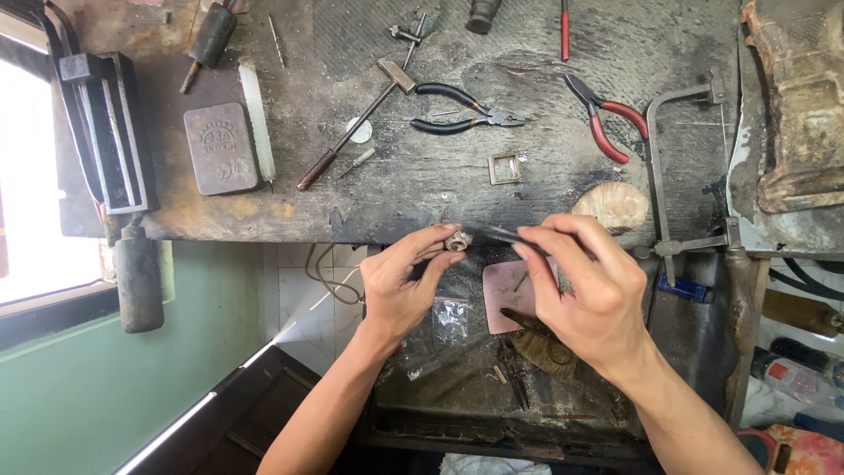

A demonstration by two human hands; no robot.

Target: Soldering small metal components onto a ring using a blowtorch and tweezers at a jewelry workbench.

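— While a small metal ring (456,240) sits pinched between thumb and fingertips of the left hand (400,286), where exactly is it held?

— Just off the front edge of the worn workbench (422,189), above an open drawer (492,378) slung beneath that edge. The person's right hand (585,295) is closed around a thin dark tool (497,233), gripped like a pen, its tip touching the ring. The two hands are close together, meeting at the piece.

— What lies in the drawer under the hands?

— A pink pad (510,295), a small clear plastic bag (451,318) and scraps too small to tell apart.

— And on the bench surface itself?

— Nearest the front edge, a small square metal frame (505,168) and a pale shell-shaped lump (613,205) to the right of it. Further back lie black-handled pliers (462,110), red-handled pliers (607,123) and a small hammer (356,127) lying aslant. A jeweller's saw frame (664,167) runs along the right edge of the bench. Toward the left edge rests a flat rectangular metal block (221,148) beside a white stick (258,121), with a dark framed tool (105,132) hanging over that edge.

— Anything beyond the bench?

— A green wall (105,387) at lower left and bright daylight from a window (35,176).
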